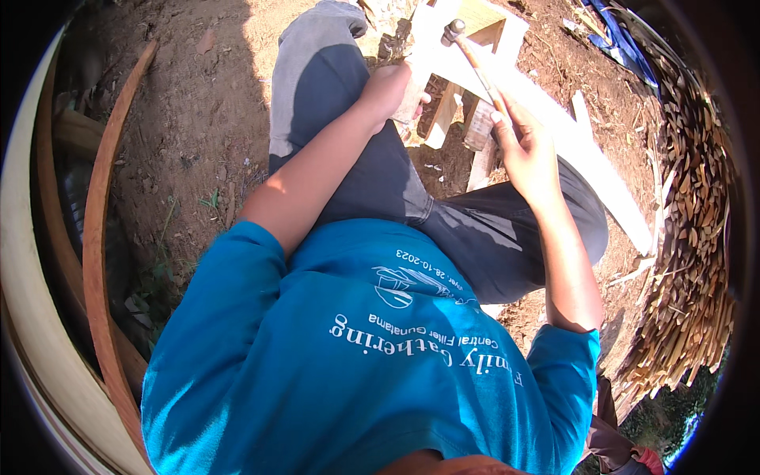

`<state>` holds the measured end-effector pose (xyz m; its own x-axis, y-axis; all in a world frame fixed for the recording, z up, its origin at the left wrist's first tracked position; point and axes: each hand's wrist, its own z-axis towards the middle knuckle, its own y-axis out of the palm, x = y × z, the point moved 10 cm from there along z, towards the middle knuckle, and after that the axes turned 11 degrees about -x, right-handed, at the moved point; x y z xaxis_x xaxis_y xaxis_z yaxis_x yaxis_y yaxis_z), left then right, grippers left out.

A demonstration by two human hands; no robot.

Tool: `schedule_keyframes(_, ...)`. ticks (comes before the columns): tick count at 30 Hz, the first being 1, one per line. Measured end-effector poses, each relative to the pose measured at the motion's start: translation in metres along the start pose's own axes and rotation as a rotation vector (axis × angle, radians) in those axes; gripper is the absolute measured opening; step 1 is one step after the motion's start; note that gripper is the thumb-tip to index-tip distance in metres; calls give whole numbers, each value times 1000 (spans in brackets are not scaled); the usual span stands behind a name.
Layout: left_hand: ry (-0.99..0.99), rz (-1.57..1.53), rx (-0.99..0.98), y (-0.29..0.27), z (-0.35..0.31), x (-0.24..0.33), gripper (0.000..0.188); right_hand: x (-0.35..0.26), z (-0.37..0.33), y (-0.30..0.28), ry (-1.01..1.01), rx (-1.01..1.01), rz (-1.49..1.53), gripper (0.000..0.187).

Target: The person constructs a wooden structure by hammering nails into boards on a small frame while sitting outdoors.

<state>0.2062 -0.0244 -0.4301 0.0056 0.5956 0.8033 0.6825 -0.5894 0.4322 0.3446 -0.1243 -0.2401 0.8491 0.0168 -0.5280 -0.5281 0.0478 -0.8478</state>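
Note:
My right hand [526, 146] is closed around the wooden handle of a hammer [479, 71]. The hammer's small dark metal head lies up and to the left of that hand, over the sunlit wood. In front of my left thigh, my left hand [388, 93] is closed on a piece of pale wood [408, 101], partly covered by the fingers. Beyond both hands stands a rough wooden frame [507, 32] of boards and blocks. A long pale plank [586, 158], washed out by sunlight, runs from the frame down past my right knee.
Thin wooden strips [681, 261] are stacked in a big pile at the right. Curved boards [99, 198] rise along the left edge. A blue sheet [625, 47] lies at the far right. Another person's leg [609, 435] shows at the lower right. Bare soil [190, 103] surrounds me.

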Motion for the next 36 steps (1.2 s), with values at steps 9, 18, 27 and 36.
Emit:
schedule_keyframes(9,-15,16,24,-3,1,-2,55,-4,9,15,40,-80,15,40)
schedule_keyframes(18,-28,25,32,-2,-4,-3,54,22,-1,10,159,-34,149,42)
schedule_keyframes(27,-7,5,21,-5,-1,-2,55,-8,-2,16,45,-45,84,39)
schedule_keyframes(36,-7,-16,59,-9,-4,-1,52,-19,0,3,201,17,388,40)
